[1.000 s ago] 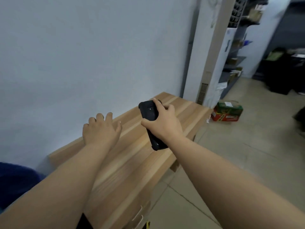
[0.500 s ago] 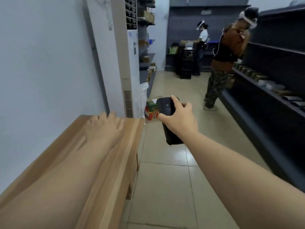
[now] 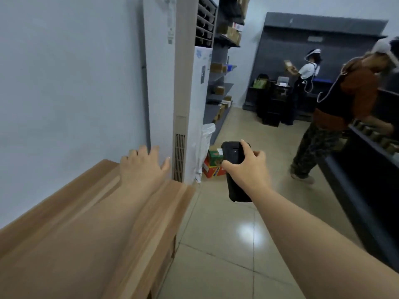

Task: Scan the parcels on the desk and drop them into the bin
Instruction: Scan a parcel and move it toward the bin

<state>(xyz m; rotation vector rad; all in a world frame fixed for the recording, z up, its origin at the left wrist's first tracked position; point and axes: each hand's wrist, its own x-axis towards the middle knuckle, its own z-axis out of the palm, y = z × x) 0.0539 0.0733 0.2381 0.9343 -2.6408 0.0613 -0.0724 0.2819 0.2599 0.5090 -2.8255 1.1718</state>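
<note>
My right hand [image 3: 248, 169] grips a black handheld scanner [image 3: 234, 154] upright over the tiled floor, just right of the wooden desk [image 3: 151, 223]. My left hand [image 3: 142, 167] stretches out over the far end of the desk with its fingers spread and holds nothing. No parcel lies on the part of the desk that I see, and no bin is in view.
A tall white floor-standing unit [image 3: 185, 93] rises beyond the desk's end, with a red and green carton [image 3: 213, 165] on the floor beside it. Two people [image 3: 336, 108] work at dark shelving [image 3: 367, 169] on the right. Grey shelves [image 3: 220, 72] line the left wall.
My view has swung from the desk towards the aisle. The scanner in my right hand went from above the desk to over the floor. My left hand stayed over the desk.
</note>
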